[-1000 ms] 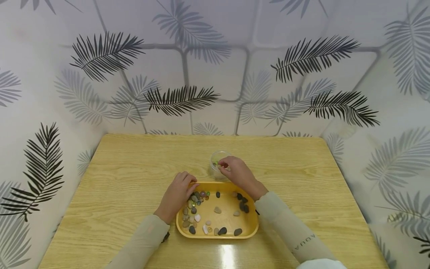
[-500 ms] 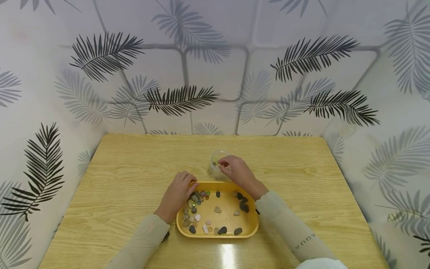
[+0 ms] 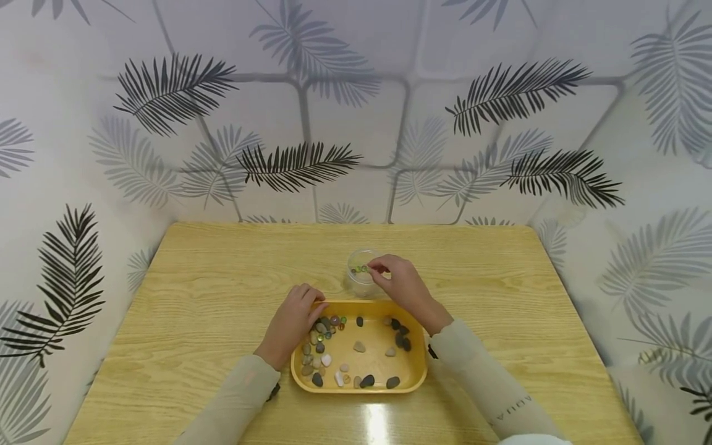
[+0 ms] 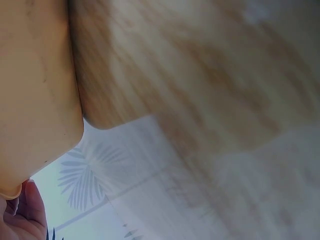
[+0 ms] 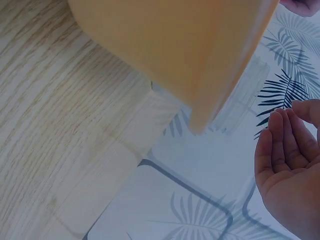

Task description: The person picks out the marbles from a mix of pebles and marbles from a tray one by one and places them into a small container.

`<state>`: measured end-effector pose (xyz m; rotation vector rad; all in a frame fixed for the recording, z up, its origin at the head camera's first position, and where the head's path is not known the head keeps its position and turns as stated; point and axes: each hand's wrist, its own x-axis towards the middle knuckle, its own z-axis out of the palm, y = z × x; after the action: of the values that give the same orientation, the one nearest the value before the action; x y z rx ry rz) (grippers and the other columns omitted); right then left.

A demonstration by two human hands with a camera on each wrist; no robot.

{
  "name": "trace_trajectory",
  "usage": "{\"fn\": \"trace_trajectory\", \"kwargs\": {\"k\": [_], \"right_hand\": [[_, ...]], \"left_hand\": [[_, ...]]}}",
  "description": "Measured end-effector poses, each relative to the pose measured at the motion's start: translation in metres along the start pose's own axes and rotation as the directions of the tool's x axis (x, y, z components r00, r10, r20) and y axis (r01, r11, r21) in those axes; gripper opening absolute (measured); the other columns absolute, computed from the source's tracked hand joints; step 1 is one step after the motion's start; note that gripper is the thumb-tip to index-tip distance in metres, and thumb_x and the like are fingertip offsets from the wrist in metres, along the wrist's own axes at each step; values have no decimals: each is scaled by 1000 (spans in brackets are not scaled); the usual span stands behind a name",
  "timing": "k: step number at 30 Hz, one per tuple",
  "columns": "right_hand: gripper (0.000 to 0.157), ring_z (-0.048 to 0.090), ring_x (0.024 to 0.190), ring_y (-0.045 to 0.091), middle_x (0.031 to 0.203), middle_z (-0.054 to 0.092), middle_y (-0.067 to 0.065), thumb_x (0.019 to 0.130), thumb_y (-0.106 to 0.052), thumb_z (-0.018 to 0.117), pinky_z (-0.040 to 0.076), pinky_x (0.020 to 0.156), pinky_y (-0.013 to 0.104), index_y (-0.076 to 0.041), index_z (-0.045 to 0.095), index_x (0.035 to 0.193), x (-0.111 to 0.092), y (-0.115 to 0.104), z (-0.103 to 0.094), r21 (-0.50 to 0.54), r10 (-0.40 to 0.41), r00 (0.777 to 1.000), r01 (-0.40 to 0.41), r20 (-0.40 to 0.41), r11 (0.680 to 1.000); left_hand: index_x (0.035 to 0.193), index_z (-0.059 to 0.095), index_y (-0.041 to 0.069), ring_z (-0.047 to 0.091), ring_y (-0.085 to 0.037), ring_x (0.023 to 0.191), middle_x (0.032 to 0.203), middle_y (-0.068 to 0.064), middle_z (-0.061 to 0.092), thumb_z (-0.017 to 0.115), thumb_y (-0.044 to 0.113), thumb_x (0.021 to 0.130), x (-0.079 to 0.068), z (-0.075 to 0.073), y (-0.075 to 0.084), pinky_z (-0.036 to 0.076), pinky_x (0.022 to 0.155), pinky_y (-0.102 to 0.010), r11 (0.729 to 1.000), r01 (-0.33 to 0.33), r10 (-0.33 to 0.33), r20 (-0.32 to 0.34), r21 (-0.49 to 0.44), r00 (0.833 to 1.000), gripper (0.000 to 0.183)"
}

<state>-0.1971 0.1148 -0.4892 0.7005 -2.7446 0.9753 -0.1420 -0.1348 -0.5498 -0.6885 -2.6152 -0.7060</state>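
A yellow plastic tray (image 3: 384,364) holds pebbles and a few glass marbles. At its back left corner my left hand (image 3: 292,324) grips the rim, the thumb over the inner side; the left wrist view catches part of that hand (image 4: 25,212) under the tray wall (image 4: 40,90). Behind the tray stands a clear plastic cup (image 3: 363,287) with several green marbles (image 3: 358,269) inside. Over the cup's right edge is my right hand (image 3: 403,284), thumb and fingertips close together. In the right wrist view that hand (image 5: 295,170) has curled fingers; whether a marble is between them is hidden.
Light pebbles and marbles crowd the tray's left side, with dark pebbles (image 3: 402,337) at the right. The wooden table (image 3: 222,272) meets a leaf-patterned wall covering (image 3: 356,204) behind and at both sides.
My right hand has shifted slightly right and away from the cup's middle, so more of the green marbles show. My left hand keeps its grip on the tray.
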Motion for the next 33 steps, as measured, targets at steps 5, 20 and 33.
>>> {"fn": "trace_trajectory", "kwargs": {"k": [5, 20, 33], "right_hand": [[15, 60, 84, 14, 93, 64, 0, 89, -16, 64, 51, 79, 35, -7, 69, 100, -6, -3, -4, -4, 22, 1000, -22, -9, 1000], [13, 58, 80, 10, 91, 63, -4, 89, -17, 64, 51, 73, 29, -10, 69, 100, -31, -14, 2, 15, 30, 999, -30, 20, 999], [10, 60, 80, 6, 91, 65, -4, 88, -14, 65, 51, 73, 25, -9, 70, 96, -42, -22, 20, 42, -16, 992, 11, 123, 999]], "left_hand": [[97, 60, 12, 48, -14, 85, 93, 2, 52, 65, 20, 89, 0, -1, 0, 46, 72, -27, 1000, 6, -6, 2, 4, 1000, 13], [97, 60, 13, 48, -13, 86, 93, 3, 52, 66, 20, 88, 0, 2, -2, 46, 74, -27, 1000, -11, 11, -17, 6, 1000, 12], [97, 59, 14, 47, -13, 86, 94, 3, 51, 64, 22, 90, 0, 2, -2, 46, 74, -26, 1000, 7, -7, 3, 8, 1000, 12]]}}
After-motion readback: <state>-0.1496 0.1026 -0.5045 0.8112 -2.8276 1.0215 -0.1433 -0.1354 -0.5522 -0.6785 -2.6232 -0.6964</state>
